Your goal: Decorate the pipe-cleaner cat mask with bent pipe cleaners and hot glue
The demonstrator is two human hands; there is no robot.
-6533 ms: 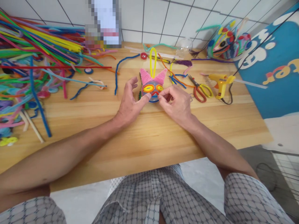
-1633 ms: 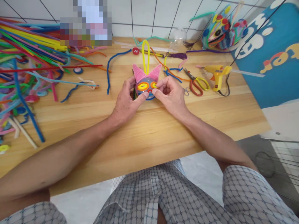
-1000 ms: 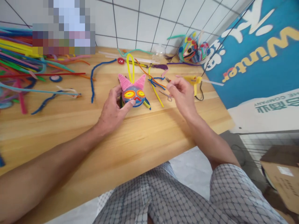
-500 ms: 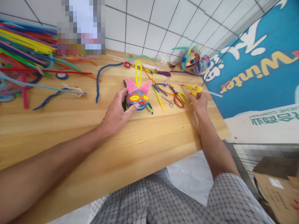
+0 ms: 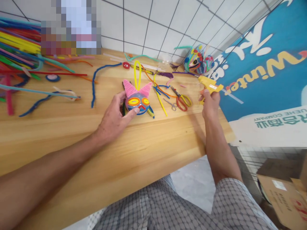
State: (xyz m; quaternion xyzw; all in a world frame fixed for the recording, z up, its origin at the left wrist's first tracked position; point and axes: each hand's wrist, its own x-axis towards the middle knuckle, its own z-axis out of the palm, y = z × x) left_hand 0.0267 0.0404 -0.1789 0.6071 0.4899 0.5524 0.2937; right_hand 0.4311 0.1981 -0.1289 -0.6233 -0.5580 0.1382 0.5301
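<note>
A pipe-cleaner cat face (image 5: 137, 101) with pink ears, yellow eyes and a yellow loop on top lies on the wooden table (image 5: 148, 140). My left hand (image 5: 114, 115) grips it from the left, thumb pressed on its lower edge. My right hand (image 5: 209, 103) is closed round the handle of a yellow glue gun (image 5: 209, 85), lifted off the table near the right edge, with a clear glue stick sticking out behind it.
Red-and-yellow scissors (image 5: 182, 101) and small metal scissors (image 5: 170, 103) lie between my hands. Several loose pipe cleaners (image 5: 26, 64) cover the left side. A finished colourful figure (image 5: 197, 60) stands at the back. A blue banner (image 5: 263, 60) leans on the right.
My right hand left the cat face, reached right to the glue gun, closed on it and has lifted it off the table. My left hand stays on the face.
</note>
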